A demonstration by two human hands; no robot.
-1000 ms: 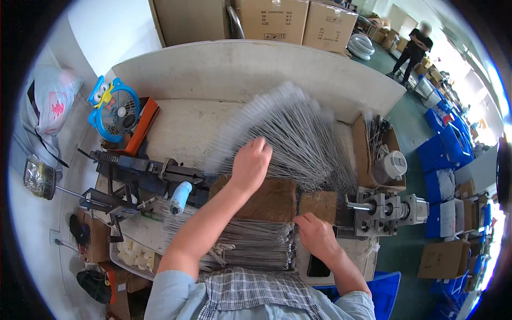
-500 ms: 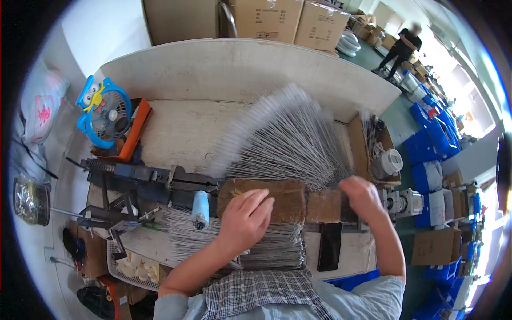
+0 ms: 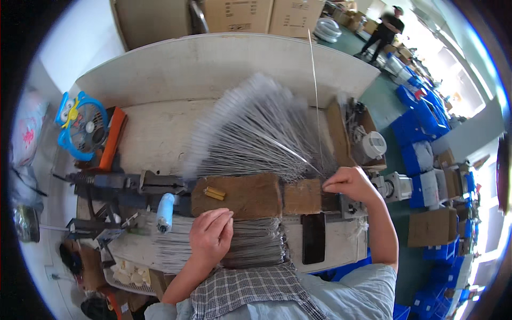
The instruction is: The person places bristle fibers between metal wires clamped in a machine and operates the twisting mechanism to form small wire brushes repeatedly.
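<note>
My arms are bare to the elbow; I wear a pale blue short-sleeved shirt and a grey checked apron.

Fanned wire brushes lie behind the wooden block, a wire bundle before it, seemingly a fan far left.

A single thin wire rod stands almost upright, its lower end pinched in the fingers of the right hand, its top reaching up past the bench's far edge. Just left of it, a fan of wire brushes lies flat on the bench, stems converging toward the right, fuzzy white tips spread in an arc at the far left. A bundle of bare wires lies under the left hand, near the bench's front edge.
</note>
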